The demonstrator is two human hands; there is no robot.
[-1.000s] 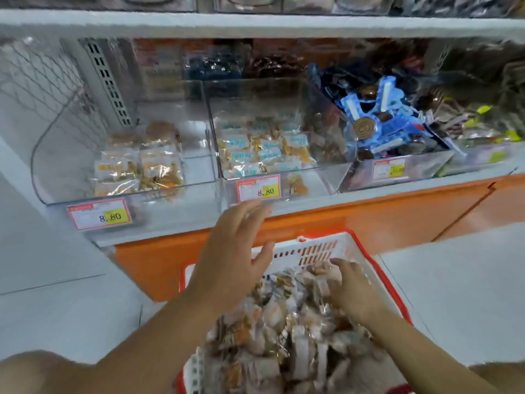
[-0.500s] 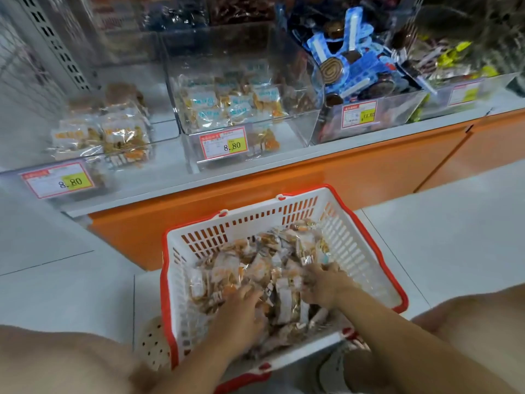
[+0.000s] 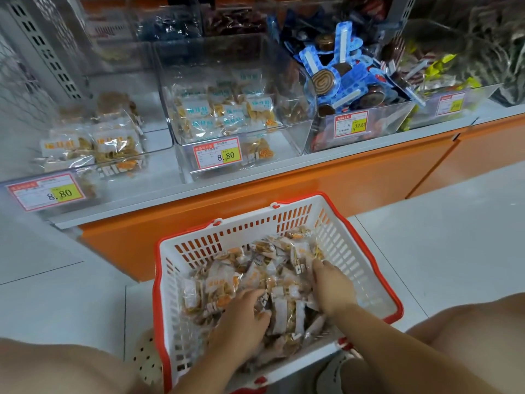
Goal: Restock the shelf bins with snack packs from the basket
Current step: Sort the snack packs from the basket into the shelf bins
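A white basket with a red rim (image 3: 199, 243) sits on the floor below the shelf, piled with clear snack packs (image 3: 255, 275) with white and orange labels. My left hand (image 3: 241, 319) lies on the near middle of the pile, fingers curled down around some packs. My right hand (image 3: 332, 285) is further right, its fingertips dug in among the packs and partly hidden. Above, the left clear shelf bin (image 3: 159, 137) holds a few similar orange-labelled packs (image 3: 113, 143). The middle bin (image 3: 295, 143) holds blue-labelled packs (image 3: 224, 115).
An orange shelf base (image 3: 341, 180) runs right behind the basket. Further right stand a bin of blue swirl-roll packs (image 3: 349, 78) and a bin with yellow packs (image 3: 443, 78). Price tags (image 3: 217, 156) hang on the bin fronts. My knees frame the basket on both sides.
My left hand has dropped from above the basket's far edge into the pile. Both hands have sunk in among the packs. My view has tilted down toward the basket.
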